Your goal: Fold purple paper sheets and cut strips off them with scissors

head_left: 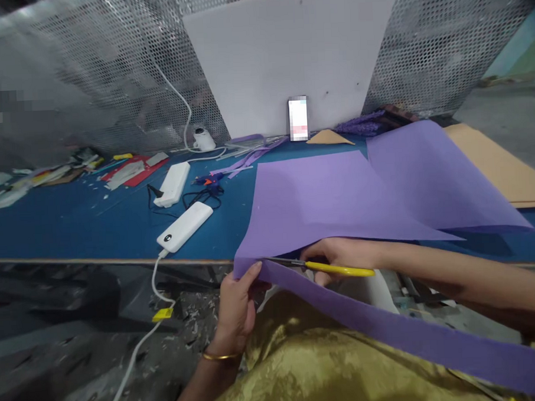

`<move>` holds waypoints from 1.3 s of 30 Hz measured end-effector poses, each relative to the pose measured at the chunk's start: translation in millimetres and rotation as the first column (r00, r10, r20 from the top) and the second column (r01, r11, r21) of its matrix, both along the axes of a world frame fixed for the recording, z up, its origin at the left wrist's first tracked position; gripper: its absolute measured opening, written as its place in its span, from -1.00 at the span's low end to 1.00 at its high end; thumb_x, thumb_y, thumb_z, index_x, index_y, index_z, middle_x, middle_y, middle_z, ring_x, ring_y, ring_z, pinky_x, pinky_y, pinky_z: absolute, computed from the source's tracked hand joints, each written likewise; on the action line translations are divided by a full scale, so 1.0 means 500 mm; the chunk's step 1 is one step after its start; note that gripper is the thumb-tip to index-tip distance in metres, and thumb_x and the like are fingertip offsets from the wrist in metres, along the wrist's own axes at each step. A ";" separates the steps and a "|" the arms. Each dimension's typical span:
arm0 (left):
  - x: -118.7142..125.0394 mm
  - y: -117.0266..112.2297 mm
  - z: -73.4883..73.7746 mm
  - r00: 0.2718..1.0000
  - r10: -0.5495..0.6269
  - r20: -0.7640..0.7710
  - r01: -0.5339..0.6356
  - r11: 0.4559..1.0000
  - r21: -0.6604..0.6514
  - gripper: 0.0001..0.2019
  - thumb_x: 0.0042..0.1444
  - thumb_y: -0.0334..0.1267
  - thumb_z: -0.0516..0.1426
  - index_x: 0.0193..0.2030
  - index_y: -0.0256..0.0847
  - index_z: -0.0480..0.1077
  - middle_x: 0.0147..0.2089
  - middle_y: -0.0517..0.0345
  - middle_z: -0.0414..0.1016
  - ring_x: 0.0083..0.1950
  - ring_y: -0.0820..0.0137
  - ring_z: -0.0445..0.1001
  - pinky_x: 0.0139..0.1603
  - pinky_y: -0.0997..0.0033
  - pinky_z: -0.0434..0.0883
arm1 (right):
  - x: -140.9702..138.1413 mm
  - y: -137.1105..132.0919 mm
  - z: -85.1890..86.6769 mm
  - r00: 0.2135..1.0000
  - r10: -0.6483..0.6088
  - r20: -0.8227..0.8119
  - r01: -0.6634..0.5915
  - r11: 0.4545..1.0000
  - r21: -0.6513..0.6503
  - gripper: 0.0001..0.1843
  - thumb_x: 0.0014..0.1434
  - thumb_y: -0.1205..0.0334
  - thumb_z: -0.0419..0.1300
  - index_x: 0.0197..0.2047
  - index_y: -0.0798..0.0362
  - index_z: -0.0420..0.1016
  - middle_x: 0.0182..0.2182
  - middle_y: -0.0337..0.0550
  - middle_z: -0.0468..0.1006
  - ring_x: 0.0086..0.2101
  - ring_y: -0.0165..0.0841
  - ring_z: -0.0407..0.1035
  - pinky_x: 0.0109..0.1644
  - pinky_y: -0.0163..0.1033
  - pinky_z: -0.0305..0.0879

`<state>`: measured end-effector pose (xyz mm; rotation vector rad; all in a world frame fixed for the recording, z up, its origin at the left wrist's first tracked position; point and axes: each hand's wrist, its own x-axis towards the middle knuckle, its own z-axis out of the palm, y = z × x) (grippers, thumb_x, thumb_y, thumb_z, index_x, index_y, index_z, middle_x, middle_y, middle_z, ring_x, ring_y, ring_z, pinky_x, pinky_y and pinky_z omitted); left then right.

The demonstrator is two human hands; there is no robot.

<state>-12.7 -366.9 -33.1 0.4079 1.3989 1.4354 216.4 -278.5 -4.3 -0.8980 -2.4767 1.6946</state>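
A large purple paper sheet [338, 197] lies on the blue table [73, 226] and hangs over its near edge. My right hand [341, 253] is closed on yellow-handled scissors [336, 269], whose blades point left into the sheet's lower left corner. My left hand [239, 308], with a gold bangle at the wrist, pinches that corner of the sheet. A long purple strip [388, 331] runs from the cut down to the right across my lap.
Two white power banks [184, 226] [173, 184] with cables lie left of the sheet. A glue gun [207, 180], purple strips and scraps sit behind. A phone [298, 118] leans on a white board. Brown cardboard [500, 166] lies at right. Perforated metal screens stand behind.
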 end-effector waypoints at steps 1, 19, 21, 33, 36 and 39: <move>0.000 0.000 0.000 1.000 -0.015 -0.002 0.015 1.000 -0.006 -0.55 -0.47 -0.14 0.52 -0.43 -0.33 0.53 -0.49 0.15 0.57 -0.53 0.42 0.47 -0.51 0.43 0.46 | -0.003 0.000 0.002 1.000 0.003 -0.001 -0.003 1.000 -0.002 -0.52 0.04 -0.21 0.37 -0.27 0.07 0.50 -0.49 -0.34 0.37 -0.47 -0.45 0.16 -0.43 -0.33 0.03; 0.000 -0.009 0.003 0.995 -0.031 0.093 0.028 0.999 0.036 -0.58 -0.43 -0.14 0.52 -0.43 -0.30 0.55 -0.47 0.16 0.59 -0.48 0.40 0.50 -0.46 0.43 0.49 | -0.024 0.002 0.017 1.000 0.010 0.016 -0.011 0.999 0.031 -0.59 0.06 -0.13 0.36 -0.29 0.07 0.48 -0.51 -0.35 0.35 -0.48 -0.47 0.15 -0.47 -0.36 0.01; 0.000 -0.008 0.005 0.995 -0.043 0.094 0.040 0.999 0.033 -0.57 -0.44 -0.15 0.53 -0.43 -0.30 0.55 -0.47 0.15 0.59 -0.48 0.41 0.50 -0.48 0.45 0.47 | -0.030 -0.001 0.019 1.000 0.006 0.003 -0.006 1.000 -0.002 -0.61 0.07 -0.11 0.36 -0.29 0.06 0.47 -0.50 -0.35 0.35 -0.48 -0.47 0.17 -0.47 -0.36 0.02; -0.014 -0.009 -0.004 0.999 -0.028 0.044 0.027 0.999 0.019 -0.56 -0.44 -0.07 0.51 -0.44 -0.28 0.54 -0.49 0.15 0.58 -0.49 0.40 0.48 -0.52 0.44 0.43 | -0.043 0.004 0.019 0.999 -0.035 0.018 0.036 0.998 -0.044 -0.54 0.03 -0.16 0.38 -0.25 0.10 0.55 -0.51 -0.33 0.40 -0.50 -0.49 0.16 -0.45 -0.35 0.03; -0.015 -0.008 -0.001 0.999 0.041 0.002 -0.041 0.998 0.044 -0.53 -0.48 -0.03 0.51 -0.43 -0.28 0.57 -0.49 0.17 0.58 -0.49 0.43 0.46 -0.50 0.46 0.43 | -0.042 0.003 0.016 0.999 -0.039 0.009 0.039 0.999 -0.029 -0.54 0.04 -0.16 0.38 -0.27 0.09 0.54 -0.51 -0.34 0.39 -0.49 -0.48 0.17 -0.44 -0.36 0.04; -0.014 -0.006 0.000 1.000 0.014 -0.009 -0.013 0.999 0.041 -0.53 -0.49 -0.03 0.51 -0.44 -0.28 0.58 -0.48 0.14 0.59 -0.47 0.42 0.47 -0.45 0.44 0.46 | -0.045 0.001 0.015 1.000 -0.028 0.002 0.028 0.999 -0.020 -0.53 0.04 -0.18 0.37 -0.28 0.09 0.52 -0.52 -0.35 0.37 -0.50 -0.49 0.15 -0.45 -0.35 0.04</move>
